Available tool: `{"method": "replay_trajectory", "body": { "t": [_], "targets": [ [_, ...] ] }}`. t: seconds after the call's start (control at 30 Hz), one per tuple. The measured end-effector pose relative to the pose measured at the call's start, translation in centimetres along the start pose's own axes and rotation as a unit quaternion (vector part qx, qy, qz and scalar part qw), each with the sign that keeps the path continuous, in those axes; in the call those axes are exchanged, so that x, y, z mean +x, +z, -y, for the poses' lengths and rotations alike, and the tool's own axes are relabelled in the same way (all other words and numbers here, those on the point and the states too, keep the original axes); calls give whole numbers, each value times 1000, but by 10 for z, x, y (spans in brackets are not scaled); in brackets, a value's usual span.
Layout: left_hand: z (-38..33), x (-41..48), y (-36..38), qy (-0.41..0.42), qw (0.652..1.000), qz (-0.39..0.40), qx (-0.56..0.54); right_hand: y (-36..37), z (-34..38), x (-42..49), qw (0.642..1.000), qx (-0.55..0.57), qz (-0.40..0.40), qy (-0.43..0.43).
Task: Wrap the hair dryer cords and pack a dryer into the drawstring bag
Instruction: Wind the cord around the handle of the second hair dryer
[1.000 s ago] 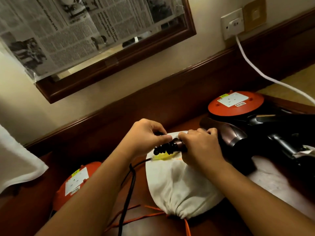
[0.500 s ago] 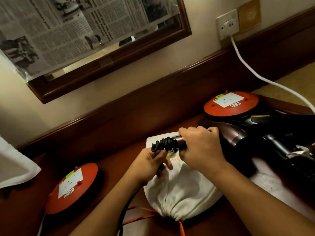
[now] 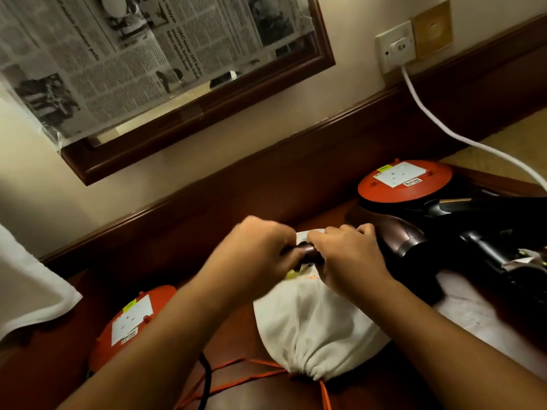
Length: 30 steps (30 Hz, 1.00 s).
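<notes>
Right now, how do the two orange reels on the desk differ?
Left orange reel lies nearer, beside the drawstring bag, partly hidden by the left forearm; right orange reel lies farther back, its top in plain view. Hair dryers crowd the right reel, not the left. Both are round, with a white socket label and yellow tag.

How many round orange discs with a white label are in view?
2. One round orange disc sits back right, behind the brown hair dryer; the other sits front left, partly behind the left forearm. Others may be hidden.
</notes>
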State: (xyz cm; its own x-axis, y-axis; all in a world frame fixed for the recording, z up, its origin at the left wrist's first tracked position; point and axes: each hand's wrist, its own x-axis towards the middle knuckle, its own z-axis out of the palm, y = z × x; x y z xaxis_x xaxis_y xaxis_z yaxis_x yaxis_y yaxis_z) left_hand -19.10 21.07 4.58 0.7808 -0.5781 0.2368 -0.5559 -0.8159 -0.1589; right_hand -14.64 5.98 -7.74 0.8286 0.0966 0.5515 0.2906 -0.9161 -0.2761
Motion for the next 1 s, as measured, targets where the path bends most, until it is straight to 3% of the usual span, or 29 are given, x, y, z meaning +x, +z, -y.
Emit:
{"method": "replay_trajectory", "body": {
  "t": [0.1,0.2,0.4,0.5,0.57,0.7,0.77,0.83,0.9,1.0],
  "targets": [
    [29,24,12,16,999,7,-30,3,-1,-1,1000,2,23,-15],
    [49,37,35,-36,983,3,-182,0,-3,1,1000,17,4,1],
    [58,23,101,-175,854,17,-490,9,-9,1,1000,5,-2,-19],
    [54,9,117,-186,792,-11,-581,11,-7,-1,999,23,-19,-25],
    [52,6,121,-193,772,-30,-605,9,-7,-1,999,27,-16,-25],
    [35,-6,129,-226,816,-34,-531,-2,-11,4,999,42,-3,6],
    [19,-17,129,-215,888,-7,-407,-4,-10,5,998,55,-9,14],
    [-2,-31,124,-155,965,36,-207,-2,-8,5,999,38,-20,9],
    [-31,-41,108,-127,983,87,-99,2,-7,5,999,35,-31,11],
    [-63,-45,72,-125,987,97,-17,3,-6,6,1000,15,-24,6]
  ]
}}
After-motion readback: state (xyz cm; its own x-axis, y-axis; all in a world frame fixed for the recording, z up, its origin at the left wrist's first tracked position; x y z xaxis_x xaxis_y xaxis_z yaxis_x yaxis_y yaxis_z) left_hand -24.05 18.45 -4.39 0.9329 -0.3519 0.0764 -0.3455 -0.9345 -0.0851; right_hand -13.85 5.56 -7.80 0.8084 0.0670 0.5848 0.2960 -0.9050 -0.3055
